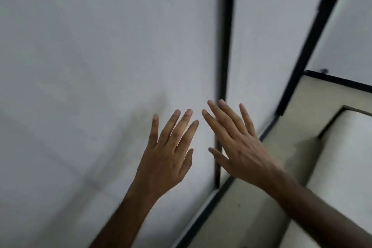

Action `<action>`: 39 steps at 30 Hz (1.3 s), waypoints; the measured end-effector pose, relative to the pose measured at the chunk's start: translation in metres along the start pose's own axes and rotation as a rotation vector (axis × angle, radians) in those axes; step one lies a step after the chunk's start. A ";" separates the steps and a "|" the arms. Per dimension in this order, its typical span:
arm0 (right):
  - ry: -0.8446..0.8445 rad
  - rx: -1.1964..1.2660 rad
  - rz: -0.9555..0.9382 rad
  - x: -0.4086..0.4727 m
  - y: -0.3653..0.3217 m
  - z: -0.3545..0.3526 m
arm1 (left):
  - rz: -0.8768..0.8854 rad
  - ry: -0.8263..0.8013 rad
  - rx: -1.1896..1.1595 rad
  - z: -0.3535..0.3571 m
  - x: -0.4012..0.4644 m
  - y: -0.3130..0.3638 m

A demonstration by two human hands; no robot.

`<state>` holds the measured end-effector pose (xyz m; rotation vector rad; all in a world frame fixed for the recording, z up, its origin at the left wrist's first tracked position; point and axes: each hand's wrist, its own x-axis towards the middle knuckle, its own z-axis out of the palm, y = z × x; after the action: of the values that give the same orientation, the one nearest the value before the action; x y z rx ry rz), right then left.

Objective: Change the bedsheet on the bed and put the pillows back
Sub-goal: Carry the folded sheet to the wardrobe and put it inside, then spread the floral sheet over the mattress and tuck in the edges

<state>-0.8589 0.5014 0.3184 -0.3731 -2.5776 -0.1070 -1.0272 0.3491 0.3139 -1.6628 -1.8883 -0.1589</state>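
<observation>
Head view, the only one we have, and both hands are out flat over a broad pale sheet [90, 56], smooth, matte grey-white fabric with just faint creases showing low on the left. Left hand [171, 153] has fingers straight and spread, holding nothing; right hand [239, 147] is the same, fingers long and splayed, nothing gripped. Whether the palms actually press the cloth or hover just above it, I cannot tell, as the picture is blurred. The sheet lies directly under and ahead of both hands, running away up the frame, and its edge meets a thin black frame bar [223, 66] running lengthwise just at the right hand's fingertips. So the right hand is the nearer one to that edge, the left sits further in over the open cloth. Beyond the bar, a second pale panel [271, 36], another black rail [314, 36], then a beige floor [261, 197] lower right. No pillows in sight. My read: smoothing is under way, and any tuck falls to the right hand.
</observation>
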 end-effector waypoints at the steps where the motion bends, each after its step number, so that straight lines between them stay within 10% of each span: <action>1: -0.018 -0.007 0.048 -0.016 0.029 0.001 | 0.053 -0.006 -0.040 0.013 0.026 0.019; 22: -0.374 -0.149 0.787 -0.177 0.441 0.071 | 0.604 -0.210 -0.169 0.302 0.382 0.281; 39: -0.390 -0.205 1.162 -0.147 0.809 0.119 | 0.642 -0.355 -0.469 0.520 0.730 0.448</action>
<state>-0.5665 1.2595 0.1422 -2.0234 -2.2700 0.1374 -0.8142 1.3116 0.1343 -2.6851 -1.5116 -0.0420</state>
